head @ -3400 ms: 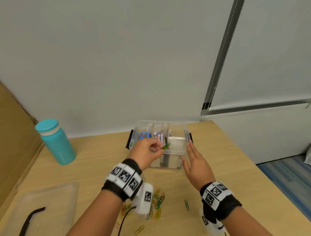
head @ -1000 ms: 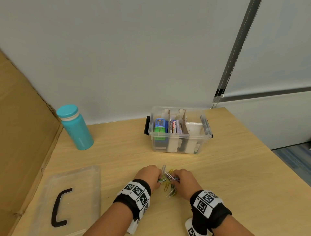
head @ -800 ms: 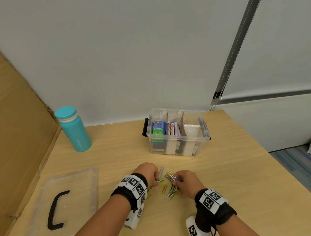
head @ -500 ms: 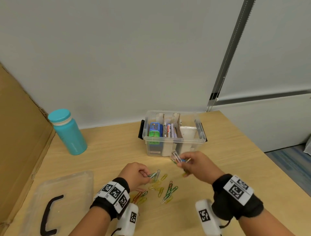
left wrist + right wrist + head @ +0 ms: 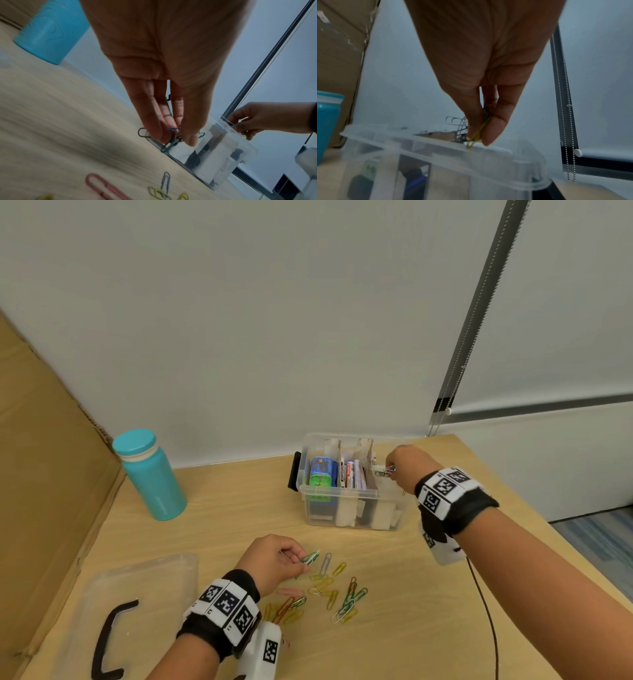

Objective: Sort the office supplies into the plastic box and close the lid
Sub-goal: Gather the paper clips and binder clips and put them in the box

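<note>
The clear plastic box [image 5: 342, 498] stands open on the wooden table, with cardboard dividers, a blue and green stapler [image 5: 321, 475] and pens inside. My right hand [image 5: 394, 472] hovers over the box's right compartment and pinches a bunch of paper clips [image 5: 476, 133] just above the rim [image 5: 488, 147]. My left hand [image 5: 301, 559] is low over the table and pinches a few green paper clips [image 5: 311, 557] [image 5: 171, 140]. Several coloured paper clips [image 5: 329, 594] lie loose on the table in front of the box.
The clear lid with a black handle [image 5: 113, 631] lies at the front left. A teal bottle [image 5: 150, 474] stands left of the box. A cardboard sheet [image 5: 44, 474] leans along the left edge. The wall is close behind the box.
My right hand has carried its bunch of clips from the pile up over the box. My left hand has stayed at the pile, holding green clips.
</note>
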The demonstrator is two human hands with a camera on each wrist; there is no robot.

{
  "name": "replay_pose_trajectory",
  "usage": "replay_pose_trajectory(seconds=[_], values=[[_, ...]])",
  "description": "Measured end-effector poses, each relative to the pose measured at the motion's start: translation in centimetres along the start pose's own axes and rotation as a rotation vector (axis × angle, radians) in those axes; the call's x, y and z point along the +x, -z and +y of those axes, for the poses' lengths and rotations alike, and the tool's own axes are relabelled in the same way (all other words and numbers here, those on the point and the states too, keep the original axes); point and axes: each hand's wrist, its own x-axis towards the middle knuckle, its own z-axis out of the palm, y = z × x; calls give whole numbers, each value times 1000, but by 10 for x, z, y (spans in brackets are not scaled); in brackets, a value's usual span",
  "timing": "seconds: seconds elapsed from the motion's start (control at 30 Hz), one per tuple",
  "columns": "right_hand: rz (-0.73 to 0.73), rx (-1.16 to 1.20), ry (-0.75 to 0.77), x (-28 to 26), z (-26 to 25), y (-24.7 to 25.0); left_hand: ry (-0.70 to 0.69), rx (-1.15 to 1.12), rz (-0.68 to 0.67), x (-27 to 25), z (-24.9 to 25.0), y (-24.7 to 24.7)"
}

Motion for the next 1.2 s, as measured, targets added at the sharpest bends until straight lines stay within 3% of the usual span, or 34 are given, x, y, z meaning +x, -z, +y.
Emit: replay_pose_trajectory(seconds=[0.2, 0.33, 0.47, 0.57, 0.63, 0.9, 1.03, 1.2], values=[[-143, -84, -9, 20, -7, -8, 6, -15, 5, -6, -3, 0], [-176, 32, -7, 19, 0, -9, 13, -27, 20, -7, -2, 0], [46, 253, 51, -8, 10, -14, 2, -51, 66, -10, 5, 1], [375, 176, 100, -44, 23, -36, -60, -102, 144, -15, 20, 3], [458, 163, 96, -63, 36, -59, -122, -134, 197, -14, 37, 4], [435, 195, 151, -81, 52, -102, -326, -105, 258, 47, 140, -20], [421, 180, 164, -79, 54, -107, -261, 5, 263, 98, 153, -53], [377, 191, 178, -78, 56, -109, -173, 387, 184, 137, 153, -65]])
